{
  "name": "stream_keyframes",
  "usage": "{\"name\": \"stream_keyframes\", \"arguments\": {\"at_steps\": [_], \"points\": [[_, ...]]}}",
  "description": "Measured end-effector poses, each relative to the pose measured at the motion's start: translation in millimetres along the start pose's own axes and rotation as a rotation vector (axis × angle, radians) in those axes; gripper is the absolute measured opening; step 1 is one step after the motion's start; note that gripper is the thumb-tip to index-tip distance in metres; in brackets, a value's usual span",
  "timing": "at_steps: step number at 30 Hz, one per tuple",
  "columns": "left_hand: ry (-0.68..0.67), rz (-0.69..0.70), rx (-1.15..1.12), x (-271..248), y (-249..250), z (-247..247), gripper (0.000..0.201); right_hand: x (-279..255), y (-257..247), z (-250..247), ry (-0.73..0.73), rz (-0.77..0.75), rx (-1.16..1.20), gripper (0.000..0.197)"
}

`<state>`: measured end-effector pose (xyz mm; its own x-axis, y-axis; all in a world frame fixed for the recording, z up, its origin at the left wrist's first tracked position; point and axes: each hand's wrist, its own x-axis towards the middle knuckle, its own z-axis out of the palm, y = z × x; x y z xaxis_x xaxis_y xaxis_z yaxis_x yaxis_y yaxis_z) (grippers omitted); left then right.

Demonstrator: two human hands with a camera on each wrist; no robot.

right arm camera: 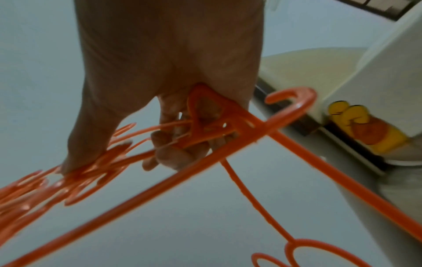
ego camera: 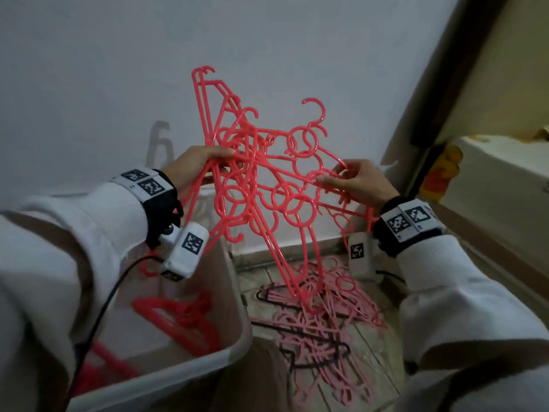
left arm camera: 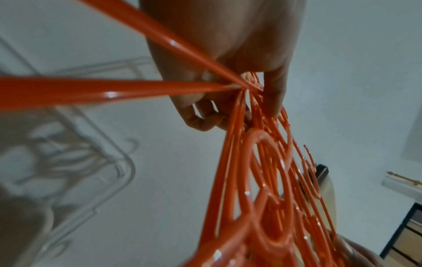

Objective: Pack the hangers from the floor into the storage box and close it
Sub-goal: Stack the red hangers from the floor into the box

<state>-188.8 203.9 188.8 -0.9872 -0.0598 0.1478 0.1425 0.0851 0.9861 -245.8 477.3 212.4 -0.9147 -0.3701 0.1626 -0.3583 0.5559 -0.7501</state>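
Observation:
A tangled bundle of coral-red plastic hangers (ego camera: 261,179) is held up between both hands in front of the wall. My left hand (ego camera: 202,165) grips the bundle's left side, fingers and thumb pinching several bars (left arm camera: 248,101). My right hand (ego camera: 353,181) grips the right side, fingers curled round hanger corners (right arm camera: 205,126). The bundle's lower end reaches down to a pile of pink and black hangers (ego camera: 320,316) on the floor. The translucent storage box (ego camera: 237,331) stands open at lower left with a few red hangers (ego camera: 178,319) inside.
A white wall rises straight ahead. At right a dark door frame (ego camera: 439,93) and a yellow-orange toy (ego camera: 439,173) stand beside a white ledge (ego camera: 505,162). A black cable (ego camera: 101,310) runs from my left wrist camera over the box.

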Motion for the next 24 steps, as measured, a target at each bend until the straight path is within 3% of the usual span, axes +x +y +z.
{"name": "stream_keyframes", "arguments": {"at_steps": [5, 13, 16, 24], "points": [[0.131, 0.051, -0.043, -18, 37, -60, 0.034, 25, -76, 15, 0.022, -0.140, -0.060, 0.034], [0.380, 0.153, -0.094, -63, 86, -153, 0.032, 47, -192, 59, 0.072, -0.348, -0.070, 0.039], [0.451, 0.186, -0.113, -83, 96, -183, 0.036, 49, -233, 75, 0.060, -0.391, -0.079, 0.041], [0.596, 0.214, -0.222, -118, 106, -239, 0.020, 41, -309, 101, -0.012, -0.453, -0.123, 0.041]]}}
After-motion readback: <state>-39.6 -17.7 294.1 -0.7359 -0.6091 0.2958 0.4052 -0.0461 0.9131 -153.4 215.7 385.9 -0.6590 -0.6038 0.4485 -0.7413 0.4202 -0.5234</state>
